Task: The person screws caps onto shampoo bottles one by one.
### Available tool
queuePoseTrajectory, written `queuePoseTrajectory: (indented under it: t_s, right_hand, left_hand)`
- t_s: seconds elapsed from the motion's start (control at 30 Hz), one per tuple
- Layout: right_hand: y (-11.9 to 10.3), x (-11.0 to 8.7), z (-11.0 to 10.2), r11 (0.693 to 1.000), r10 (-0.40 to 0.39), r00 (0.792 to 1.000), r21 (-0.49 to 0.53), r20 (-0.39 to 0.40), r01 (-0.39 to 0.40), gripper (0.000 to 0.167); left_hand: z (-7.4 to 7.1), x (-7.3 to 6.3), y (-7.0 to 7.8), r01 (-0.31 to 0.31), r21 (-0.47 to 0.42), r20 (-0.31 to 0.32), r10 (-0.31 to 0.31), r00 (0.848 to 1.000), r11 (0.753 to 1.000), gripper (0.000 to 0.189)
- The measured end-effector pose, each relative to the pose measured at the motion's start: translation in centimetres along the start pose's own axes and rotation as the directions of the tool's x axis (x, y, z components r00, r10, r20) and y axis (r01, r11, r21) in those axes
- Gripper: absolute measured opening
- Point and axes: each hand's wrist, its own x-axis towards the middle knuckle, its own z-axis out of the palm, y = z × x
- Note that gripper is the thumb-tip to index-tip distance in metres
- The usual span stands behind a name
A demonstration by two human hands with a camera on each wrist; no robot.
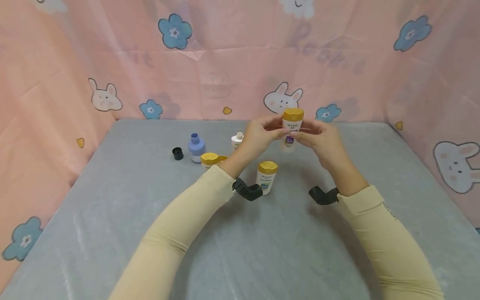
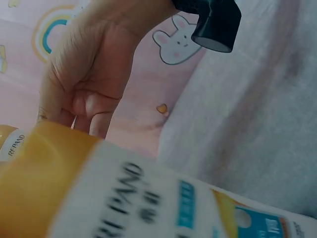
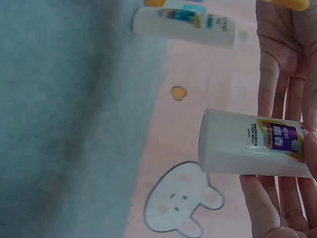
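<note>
Both hands hold a white lotion bottle (image 1: 292, 126) upright above the table, its gold cap on top and a purple patch on its label. My left hand (image 1: 262, 130) grips it from the left and my right hand (image 1: 323, 136) from the right, thumbs at the front, other fingers partly hidden behind. In the right wrist view, the bottle's base (image 3: 218, 144) is free of the fingers. Below stands a similar bottle with a blue label patch (image 1: 266, 179), apart from both hands; it looms large in the left wrist view.
Left of the hands stand a capless white bottle (image 1: 237, 141), a gold-capped bottle (image 1: 209, 158) partly behind the left forearm, and a capless periwinkle bottle (image 1: 196, 148). A black cap (image 1: 178, 153) lies beside that one. A pink patterned cloth (image 1: 217, 62) hangs behind the grey table (image 1: 285, 250).
</note>
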Motion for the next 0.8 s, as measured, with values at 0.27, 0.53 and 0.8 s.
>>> queuePoseTrajectory:
  t_s: [0.27, 0.53, 0.8]
  right_hand:
    - [2.9, 1.0, 0.1, 0.99, 0.138, 0.99, 0.017, 0.029, -0.138, 0.057]
    - [3.8, 1.2, 0.9, 0.976, 0.212, 0.976, 0.032, 0.051, -0.213, 0.054]
    - [4.1, 1.2, 1.2, 0.974, 0.228, 0.972, 0.003, 0.055, -0.228, 0.053]
  left_hand:
    - [0.9, 0.3, -2.1, 0.093, 0.115, 0.014, -0.095, 0.995, 0.989, 0.047]
    - [1.2, 0.3, -3.9, 0.145, 0.198, -0.052, -0.137, 0.989, 0.969, 0.043]
    - [1.2, 0.3, -4.7, 0.133, 0.219, -0.04, -0.127, 0.991, 0.966, 0.043]
